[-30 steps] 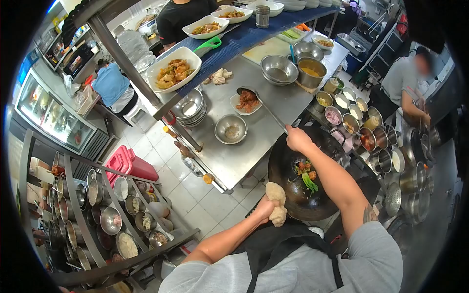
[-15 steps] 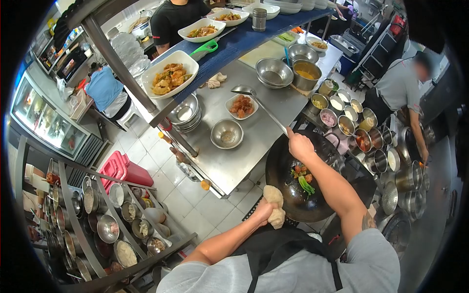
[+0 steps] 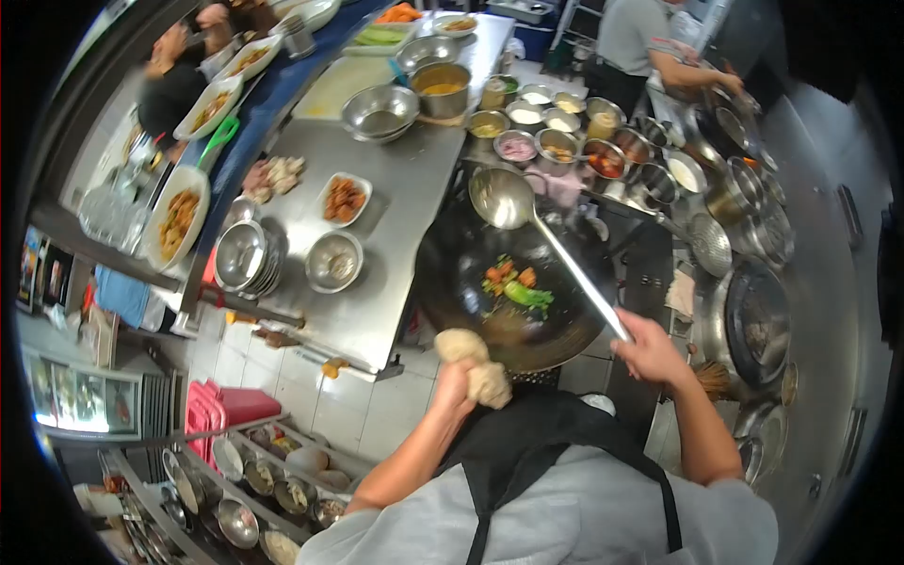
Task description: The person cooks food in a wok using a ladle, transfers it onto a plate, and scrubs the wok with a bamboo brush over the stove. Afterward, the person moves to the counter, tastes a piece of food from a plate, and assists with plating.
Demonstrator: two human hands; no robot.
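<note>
My left hand (image 3: 454, 386) is closed around a folded beige cloth (image 3: 488, 384) at the near-left rim of a dark wok (image 3: 447, 282). Whether the cloth wraps a wok handle is hidden. In my right hand (image 3: 652, 350) is the handle of a long metal ladle (image 3: 503, 200), its bowl above the far side of the wok. Low in the wok lie green leaves (image 3: 529, 297) and some reddish-brown pieces (image 3: 508, 275). On the steel table to the left stand a white dish of browned pieces (image 3: 345, 200) and a metal bowl (image 3: 333, 262).
Several seasoning containers (image 3: 562, 121) stand beyond the wok. A pot of yellow liquid (image 3: 441, 89) and steel bowls (image 3: 380, 111) sit on the far table. Plated food (image 3: 177, 221) lines the blue shelf. A co-worker (image 3: 631, 42) stands at far right, a strainer (image 3: 710, 243) nearer.
My right hand has drawn back toward me and right, bringing the ladle from the steel table to over the wok. The view has turned right. My left hand keeps hold of the cloth.
</note>
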